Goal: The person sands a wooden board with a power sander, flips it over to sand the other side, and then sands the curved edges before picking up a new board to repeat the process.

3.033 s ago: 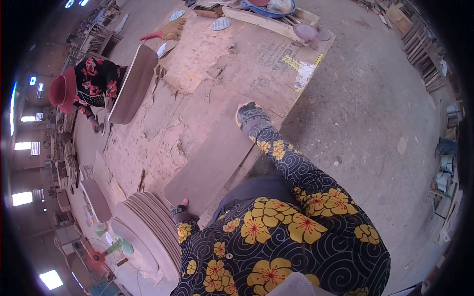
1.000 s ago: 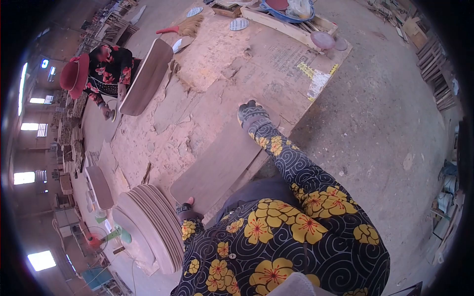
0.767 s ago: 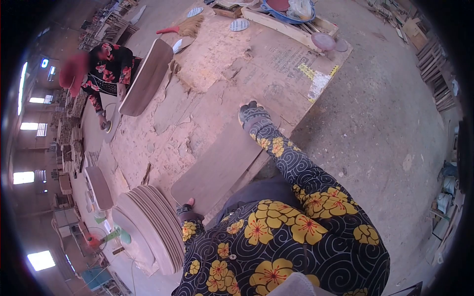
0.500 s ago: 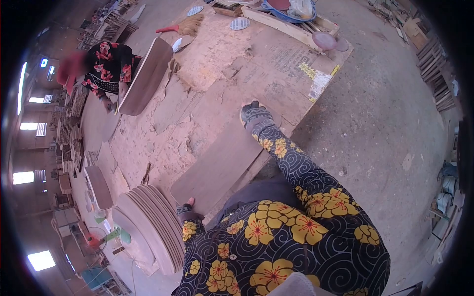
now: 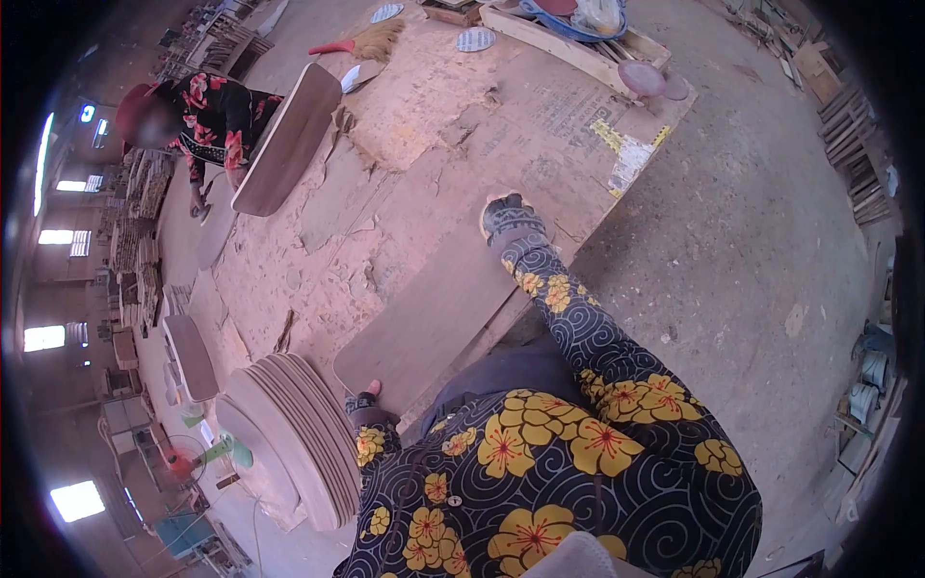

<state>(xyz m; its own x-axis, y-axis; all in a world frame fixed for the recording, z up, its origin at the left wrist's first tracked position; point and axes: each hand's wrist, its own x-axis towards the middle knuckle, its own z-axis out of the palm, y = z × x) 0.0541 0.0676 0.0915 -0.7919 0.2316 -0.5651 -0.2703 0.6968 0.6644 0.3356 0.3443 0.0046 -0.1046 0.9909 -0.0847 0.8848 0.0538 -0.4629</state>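
Observation:
A long brown wooden board [image 5: 424, 313] with rounded corners lies flat on the worktable in front of me. My left hand [image 5: 369, 405], in a dark patterned glove, grips its near left edge, with the bare thumb showing on top. Over the board's far right end, my right hand [image 5: 513, 218] presses down with its gloved fingers curled. A thin pale edge shows beside these fingers, but what they hold is mostly hidden.
A stack of similar boards [image 5: 289, 433] stands at my left. Across the table, a co-worker [image 5: 217, 120] handles another board [image 5: 289, 144]. A brush [image 5: 371, 43], a paper disc [image 5: 475, 39], a wooden tray [image 5: 568, 53] and a blue basin [image 5: 578, 29] sit at the far side.
My right hand has shifted slightly right and down over the board's far end. My left hand stays at the edge. The co-worker's head and arm have moved.

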